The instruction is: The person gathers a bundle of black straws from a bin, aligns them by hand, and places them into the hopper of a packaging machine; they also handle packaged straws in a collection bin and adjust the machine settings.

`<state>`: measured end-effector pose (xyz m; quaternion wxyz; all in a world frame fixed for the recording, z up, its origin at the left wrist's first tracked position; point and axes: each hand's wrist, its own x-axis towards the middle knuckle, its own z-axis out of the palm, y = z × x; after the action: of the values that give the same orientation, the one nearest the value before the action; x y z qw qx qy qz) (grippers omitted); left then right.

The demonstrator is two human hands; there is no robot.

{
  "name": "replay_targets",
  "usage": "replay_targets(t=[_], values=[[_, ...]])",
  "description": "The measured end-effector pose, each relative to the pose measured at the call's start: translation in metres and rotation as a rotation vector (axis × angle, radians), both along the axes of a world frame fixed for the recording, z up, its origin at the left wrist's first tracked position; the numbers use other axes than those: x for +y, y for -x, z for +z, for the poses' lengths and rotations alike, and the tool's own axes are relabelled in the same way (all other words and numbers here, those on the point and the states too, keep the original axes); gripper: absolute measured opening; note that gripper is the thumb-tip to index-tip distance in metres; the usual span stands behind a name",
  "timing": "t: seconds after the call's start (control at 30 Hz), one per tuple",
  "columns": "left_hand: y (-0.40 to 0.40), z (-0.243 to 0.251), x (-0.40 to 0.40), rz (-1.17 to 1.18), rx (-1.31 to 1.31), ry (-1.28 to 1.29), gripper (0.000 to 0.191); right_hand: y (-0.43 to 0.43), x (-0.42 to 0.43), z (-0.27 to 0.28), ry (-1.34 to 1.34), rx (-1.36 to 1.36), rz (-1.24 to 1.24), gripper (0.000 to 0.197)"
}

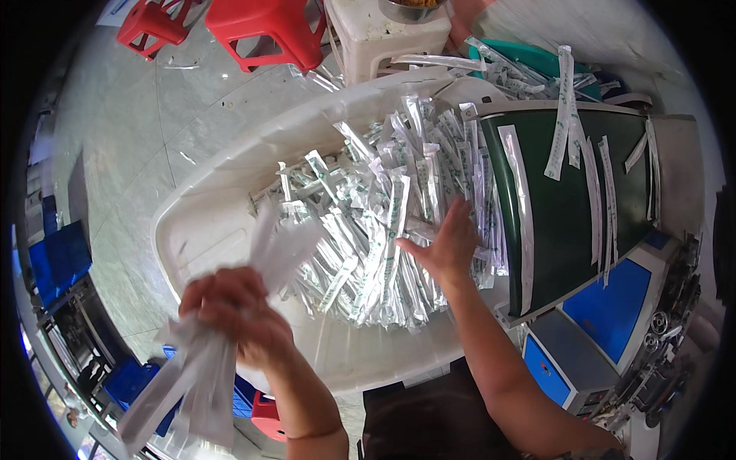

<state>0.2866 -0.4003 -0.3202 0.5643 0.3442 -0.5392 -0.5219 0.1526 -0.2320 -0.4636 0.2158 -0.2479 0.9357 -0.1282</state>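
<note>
My left hand (238,313) grips a bunch of long, thin wrapped packets (210,391), blurred by motion, above the near left rim of a large white plastic tub (195,230). Packet ends stick out on both sides of the fist. A big heap of silvery packets with green print (368,247) fills the middle and right of the tub. Over the heap's right side is my right hand (451,244), thumb and fingers spread, with nothing held. It is close to the packets; whether it touches them I cannot tell.
A green conveyor belt (552,218) carrying several packets ends over the tub's right side. Behind stand a teal basin (517,54) of packets, a white stool (391,40) with a metal bowl (411,8), and red plastic stools (270,29). Machinery with blue panels (609,310) is at right.
</note>
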Motion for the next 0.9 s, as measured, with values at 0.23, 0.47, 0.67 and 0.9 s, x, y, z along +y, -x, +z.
replay_targets(t=[0.23,0.47,0.67,0.9], values=[[-0.013,-0.108,0.045,-0.102,-0.542,-0.93,0.029,-0.029,-0.042,-0.007,-0.299,0.076,0.233,0.098],[0.016,-0.203,0.093,-0.094,-1.212,-0.437,0.089,-0.007,0.005,-0.03,0.422,-0.062,0.302,0.082],[0.029,-0.224,0.099,0.022,-1.425,-0.381,0.08,-0.003,-0.029,-0.05,-0.014,0.2,0.113,0.066],[0.039,-0.264,0.08,0.085,-1.617,-0.37,0.073,-0.009,-0.051,-0.079,-0.082,0.198,0.112,0.072]])
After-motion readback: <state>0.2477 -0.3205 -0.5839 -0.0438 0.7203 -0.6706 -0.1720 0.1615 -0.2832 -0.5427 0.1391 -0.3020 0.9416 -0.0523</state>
